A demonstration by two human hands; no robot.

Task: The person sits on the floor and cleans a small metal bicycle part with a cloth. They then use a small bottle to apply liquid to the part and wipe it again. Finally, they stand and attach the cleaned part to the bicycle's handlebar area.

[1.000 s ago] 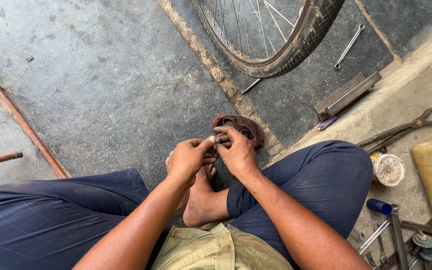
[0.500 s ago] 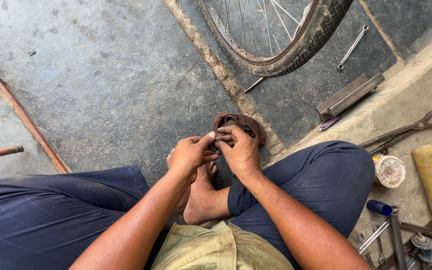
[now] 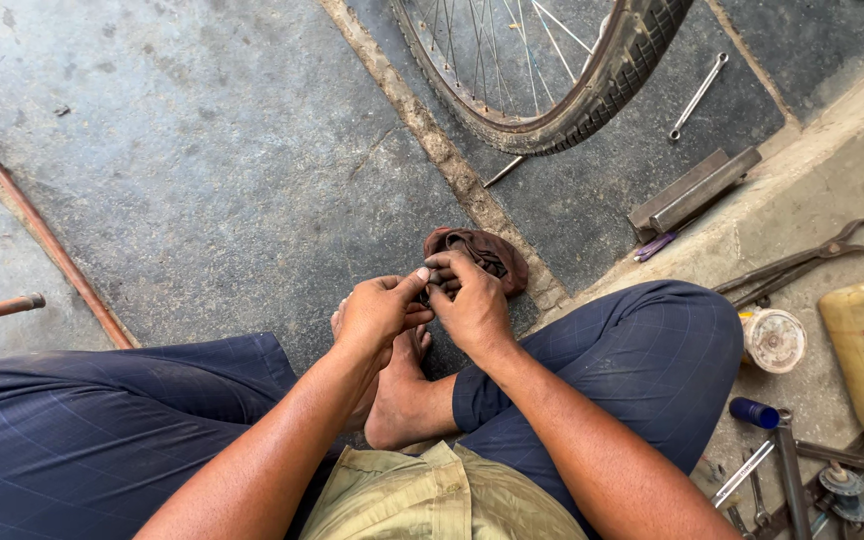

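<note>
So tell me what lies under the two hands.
Under the left hand and right hand lie a bare foot and a brown rag on the stone floor. The small piece pinched between the fingers is mostly covered.

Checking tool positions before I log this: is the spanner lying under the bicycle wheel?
No, the spanner lies on the dark floor to the right of the bicycle wheel, apart from the tyre and fully in view.

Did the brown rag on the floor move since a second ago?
No. The brown rag lies in the same spot beside the sandy floor joint, just beyond the left hand and right hand; only the camera view shifted slightly.
</note>
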